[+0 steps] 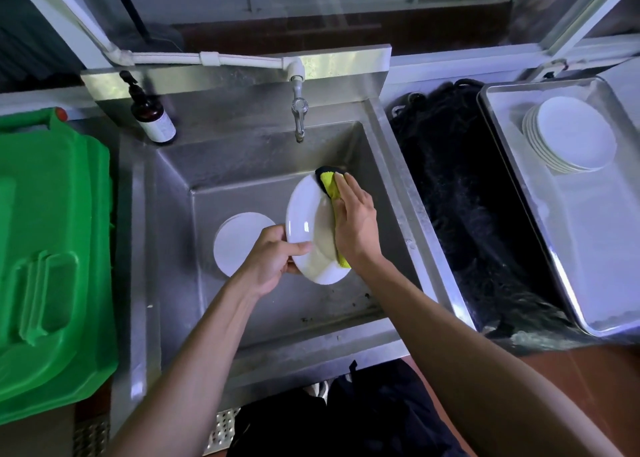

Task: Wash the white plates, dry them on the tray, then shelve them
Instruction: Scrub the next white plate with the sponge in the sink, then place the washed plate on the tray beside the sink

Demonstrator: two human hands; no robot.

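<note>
My left hand (pixel 273 256) grips the lower left rim of a white plate (pixel 308 221), which is tilted above the steel sink (pixel 242 166). Flat on that plate's right side lies my right hand (pixel 353 224), pressing a yellow and black cloth (pixel 329 183) against it. More white plates (pixel 235 240) lie on the sink floor to the left, partly hidden by my left hand. On the metal tray (pixel 588 266) at the right stands a stack of several white plates (pixel 571 134).
A tap (pixel 298 114) hangs over the back of the sink, with no water visible. A dark soap bottle (pixel 152 114) stands at the sink's back left corner. A green plastic lid (pixel 48 256) fills the left side. Black netting (pixel 460 197) lies between sink and tray.
</note>
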